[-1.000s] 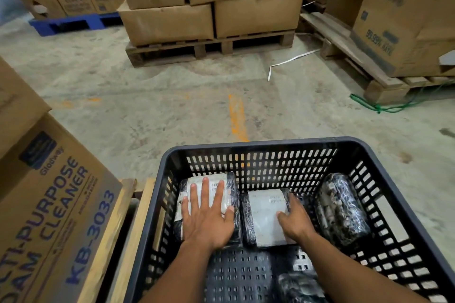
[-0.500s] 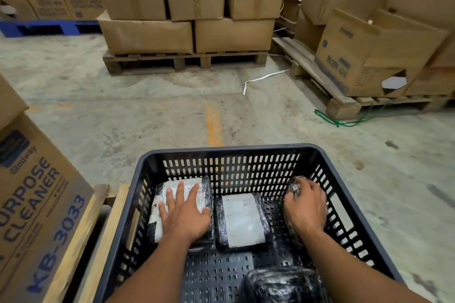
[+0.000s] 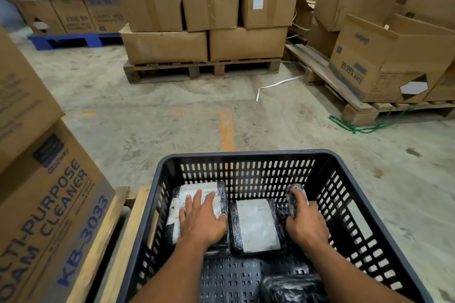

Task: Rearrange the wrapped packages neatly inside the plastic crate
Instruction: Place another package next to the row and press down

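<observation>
A black slotted plastic crate (image 3: 248, 155) sits in front of me with wrapped packages inside. My left hand (image 3: 202, 220) lies flat, fingers spread, on the far-left package (image 3: 187, 198), which shows a white label. A second package (image 3: 257, 225) with a white label lies flat just right of it. My right hand (image 3: 306, 225) is closed around a third dark wrapped package (image 3: 295, 194), which stands on edge right of the middle one. A fourth dark package (image 3: 291, 288) lies at the crate's near side.
A cardboard box marked multi-purpose foam cleaner (image 3: 49, 216) stands at my left on a wooden pallet (image 3: 123, 229). Stacked boxes on a pallet (image 3: 202, 39) are ahead across the concrete floor. More boxes on a pallet (image 3: 384, 64) and a green cord (image 3: 357, 128) lie to the right.
My right hand went from the middle package to the right-hand one, gripped it and stood it on edge closer to the middle package. My left hand stayed flat on the left package.
</observation>
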Motion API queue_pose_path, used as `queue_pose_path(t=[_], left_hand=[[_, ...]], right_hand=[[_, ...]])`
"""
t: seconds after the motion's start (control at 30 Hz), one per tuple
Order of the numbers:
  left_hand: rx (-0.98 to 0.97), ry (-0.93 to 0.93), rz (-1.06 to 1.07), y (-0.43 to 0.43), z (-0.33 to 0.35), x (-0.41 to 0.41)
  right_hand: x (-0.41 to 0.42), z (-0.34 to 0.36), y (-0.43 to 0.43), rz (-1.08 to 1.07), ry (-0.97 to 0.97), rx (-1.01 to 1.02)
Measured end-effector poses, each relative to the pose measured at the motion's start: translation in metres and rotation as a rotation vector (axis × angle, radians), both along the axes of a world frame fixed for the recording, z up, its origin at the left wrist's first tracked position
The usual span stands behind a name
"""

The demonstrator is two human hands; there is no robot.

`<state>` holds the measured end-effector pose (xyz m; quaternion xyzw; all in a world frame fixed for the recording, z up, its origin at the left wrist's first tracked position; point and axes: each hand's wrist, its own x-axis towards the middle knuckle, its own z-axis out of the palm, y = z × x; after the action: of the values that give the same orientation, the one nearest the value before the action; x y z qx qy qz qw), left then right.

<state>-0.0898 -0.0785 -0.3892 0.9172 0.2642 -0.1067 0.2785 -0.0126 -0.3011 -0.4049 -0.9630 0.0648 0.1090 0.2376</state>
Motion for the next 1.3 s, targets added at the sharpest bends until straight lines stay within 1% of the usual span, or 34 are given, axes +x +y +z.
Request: queue_pose_path(t=[0.1,0.2,0.27,0.3,0.4,0.47,0.53,0.57,0.67,0.73,0.8,0.83,0.87,0.9,0.97,1.0,1.07,1.1,1.17,1.2,1.23,1.3], left_hand=[[-0.072,-0.098,0.041,-0.001,0.003,0.0],[-0.208,-0.2,0.098,-0.008,0.01,0.007],[-0.295,-0.228,0.118,-0.015,0.016,0.011],[-0.333,-0.246,0.122,-0.017,0.019,0.013],[-0.479,-0.279,0.145,-0.018,0.025,0.014],[-0.594,-0.266,0.169,-0.014,0.029,0.014],[-0.694,-0.233,0.15,-0.012,0.035,0.01],[-0.721,-0.226,0.123,-0.01,0.037,0.008],[-0.677,-0.161,-0.034,-0.005,0.041,0.004],[-0.563,-0.122,-0.136,-0.007,0.04,0.003],[-0.397,-0.147,-0.162,-0.012,0.039,0.004],[-0.347,-0.214,-0.131,-0.013,0.039,0.006],[-0.355,-0.293,-0.078,-0.013,0.038,0.009],[-0.41,-0.359,-0.015,-0.011,0.037,0.013],[-0.568,-0.397,0.072,-0.004,0.038,0.02],[-0.636,-0.401,0.099,-0.001,0.038,0.023],[-0.746,-0.411,0.16,0.002,0.039,0.027],[-0.789,-0.427,0.195,0.003,0.039,0.028],[-0.839,-0.459,0.271,0.001,0.044,0.028],[-0.843,-0.464,0.316,0.0,0.044,0.029],[-0.837,-0.468,0.348,0.0,0.044,0.03],[-0.82,-0.473,0.382,0.0,0.047,0.03]], right_hand=[[0.009,0.011,-0.001,-0.033,-0.051,0.082],[0.021,0.035,0.012,0.024,-0.083,0.104],[0.027,0.053,0.023,0.056,-0.069,0.131],[0.028,0.063,0.029,0.055,-0.032,0.17],[0.031,0.074,0.041,0.009,0.064,0.403],[0.033,0.072,0.046,-0.092,0.159,0.631],[0.037,0.07,0.045,-0.194,0.293,0.852],[0.038,0.069,0.044,-0.221,0.34,0.895],[0.044,0.067,0.034,-0.337,0.449,0.964],[0.042,0.073,0.028,-0.408,0.523,1.047],[0.042,0.078,0.025,-0.438,0.55,1.064],[0.042,0.08,0.023,-0.431,0.559,1.047],[0.042,0.081,0.022,-0.411,0.574,1.013],[0.043,0.082,0.021,-0.396,0.598,0.985],[0.044,0.082,0.022,-0.353,0.623,0.944],[0.044,0.082,0.023,-0.31,0.589,0.914],[0.046,0.08,0.028,-0.176,0.452,0.85],[0.046,0.081,0.031,-0.11,0.407,0.875],[0.045,0.082,0.036,0.017,0.363,0.955],[0.043,0.082,0.037,0.066,0.34,0.962],[0.041,0.08,0.038,0.113,0.301,0.948],[0.035,0.076,0.04,0.131,0.205,0.899]])
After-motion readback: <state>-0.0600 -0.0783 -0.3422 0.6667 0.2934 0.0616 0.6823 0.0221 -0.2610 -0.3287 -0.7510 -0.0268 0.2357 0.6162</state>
